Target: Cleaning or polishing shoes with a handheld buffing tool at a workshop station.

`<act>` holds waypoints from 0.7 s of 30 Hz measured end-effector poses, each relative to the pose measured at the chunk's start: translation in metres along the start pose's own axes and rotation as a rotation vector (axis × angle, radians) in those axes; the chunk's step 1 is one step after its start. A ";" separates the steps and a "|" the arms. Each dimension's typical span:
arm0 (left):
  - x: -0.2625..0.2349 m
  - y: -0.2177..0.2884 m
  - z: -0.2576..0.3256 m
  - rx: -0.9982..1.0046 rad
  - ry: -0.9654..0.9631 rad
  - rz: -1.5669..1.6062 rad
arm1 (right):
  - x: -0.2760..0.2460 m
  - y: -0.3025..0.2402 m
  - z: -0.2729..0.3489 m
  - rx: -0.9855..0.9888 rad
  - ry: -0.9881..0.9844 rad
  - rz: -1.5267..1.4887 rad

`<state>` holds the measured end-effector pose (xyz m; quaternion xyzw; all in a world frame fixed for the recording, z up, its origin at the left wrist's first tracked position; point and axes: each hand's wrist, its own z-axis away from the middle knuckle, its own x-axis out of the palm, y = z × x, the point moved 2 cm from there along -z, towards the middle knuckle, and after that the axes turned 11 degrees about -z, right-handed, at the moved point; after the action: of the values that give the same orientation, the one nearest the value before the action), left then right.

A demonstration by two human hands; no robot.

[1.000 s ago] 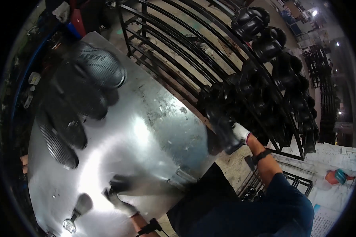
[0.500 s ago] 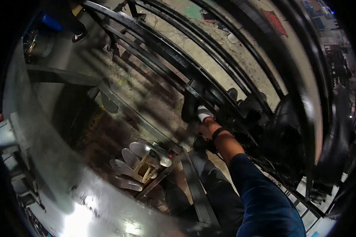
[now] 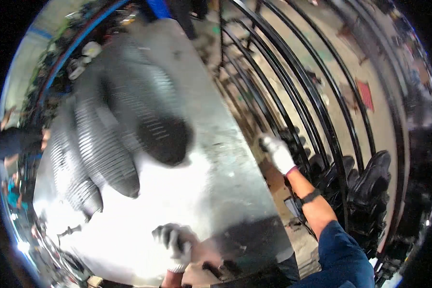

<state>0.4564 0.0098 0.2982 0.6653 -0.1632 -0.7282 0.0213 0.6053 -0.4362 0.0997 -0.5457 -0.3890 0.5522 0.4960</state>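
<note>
Several dark, ribbed, elongated pieces with rounded ends lie side by side on the metal table; the nearest to the middle is one ribbed piece (image 3: 161, 132). What they are I cannot tell. My left hand (image 3: 174, 245), in a white glove with grey fingers, is over the bright near part of the metal table (image 3: 225, 177). Its fingers are curled and nothing shows in them. Past the table's right edge, beside the black bars of a rack, my right hand (image 3: 279, 152) reaches out in a like glove. Its fingers are blurred, and whether they grip anything is hidden.
The tall rack of curved black bars (image 3: 317, 101) stands on the right, with several black boot-like shapes (image 3: 369, 180) by its lower part. At the far left edge a person's dark sleeve (image 3: 21, 141) reaches toward the table. A red mesh piece (image 3: 365, 95) is beyond the bars.
My view has swung left and up onto the tabletop, bringing the ribbed pieces into sight. My left hand has come into view. The right hand, earlier low among the bars, is now at the table's edge.
</note>
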 end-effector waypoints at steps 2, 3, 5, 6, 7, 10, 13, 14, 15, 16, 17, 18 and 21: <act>-0.015 0.000 0.003 0.049 0.058 -0.052 | 0.023 -0.149 -0.031 0.088 0.085 -0.524; -0.011 -0.007 0.012 0.043 0.112 -0.074 | 0.041 -0.220 -0.044 0.053 -0.070 -0.617; -0.007 -0.023 0.028 0.035 0.157 -0.061 | 0.105 -0.341 -0.054 0.260 -0.346 -0.942; -0.006 -0.017 0.023 0.060 0.149 0.004 | 0.128 -0.343 -0.074 0.194 -0.426 -0.991; -0.008 -0.014 0.020 0.059 0.167 0.032 | 0.140 -0.349 -0.089 0.331 -0.359 -0.934; -0.009 -0.013 0.020 0.062 0.212 0.094 | 0.154 -0.364 -0.078 0.414 -0.188 -0.965; -0.012 -0.017 0.023 0.059 0.271 0.132 | 0.167 -0.371 -0.036 0.327 -0.048 -0.870; -0.015 -0.015 0.022 0.052 0.288 0.166 | 0.165 -0.372 -0.014 0.306 0.012 -0.803; -0.012 -0.013 0.019 0.021 0.322 0.209 | 0.163 -0.366 0.016 0.331 -0.059 -0.807; -0.017 -0.012 0.016 -0.039 0.279 0.215 | 0.169 -0.363 0.054 0.339 0.027 -0.800; -0.020 -0.009 0.010 -0.126 0.154 0.456 | 0.172 -0.341 0.088 0.231 0.098 -0.659; -0.029 -0.005 0.000 -0.217 0.019 0.695 | 0.175 -0.350 0.136 0.264 0.152 -0.624; -0.039 0.015 -0.053 -0.184 0.013 0.720 | 0.149 -0.337 0.253 0.512 0.097 -0.736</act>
<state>0.5098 -0.0057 0.3364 0.5651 -0.3204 -0.6817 0.3367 0.4097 -0.1934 0.4199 -0.2559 -0.3841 0.3912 0.7962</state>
